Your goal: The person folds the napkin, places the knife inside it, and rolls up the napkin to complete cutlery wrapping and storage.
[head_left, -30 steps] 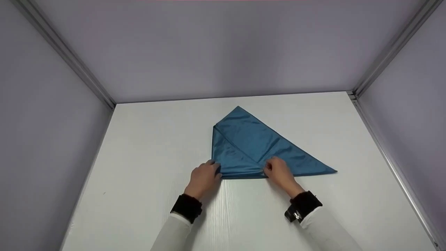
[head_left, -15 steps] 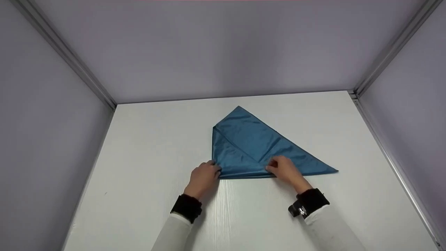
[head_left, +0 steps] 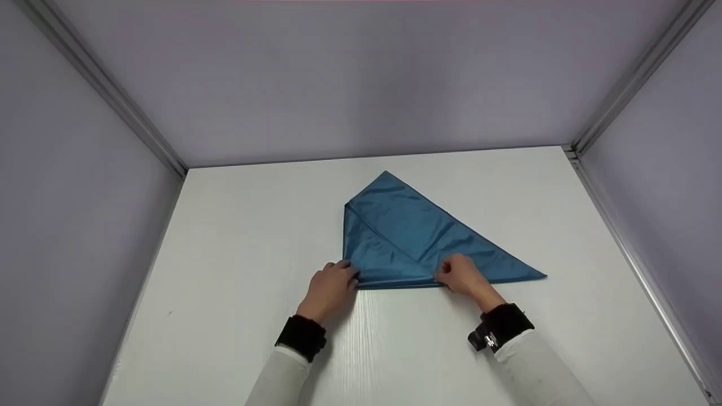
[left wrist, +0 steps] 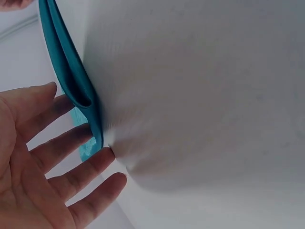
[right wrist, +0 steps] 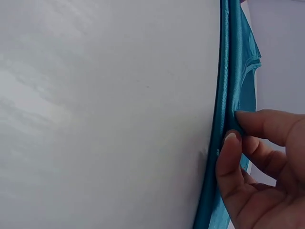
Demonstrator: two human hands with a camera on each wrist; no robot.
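Observation:
A shiny blue cloth (head_left: pixel 406 237) lies folded into a triangle-like shape on the white table (head_left: pixel 237 254), its long point toward the right. My left hand (head_left: pixel 337 277) rests at the cloth's near left corner. In the left wrist view its fingers (left wrist: pixel 71 143) are straight and touch the layered cloth edge (left wrist: pixel 71 81). My right hand (head_left: pixel 448 273) is at the middle of the near edge. In the right wrist view its thumb (right wrist: pixel 228 162) and forefinger pinch the folded cloth edge (right wrist: pixel 232 67).
Pale walls close the table in at the back and on both sides, with metal rails (head_left: pixel 615 237) along the corners. Bare table surface lies left, right and in front of the cloth. Black bands sit on both wrists.
My right hand has slid a little to the right along the cloth's near edge. The left hand has stayed at the left corner.

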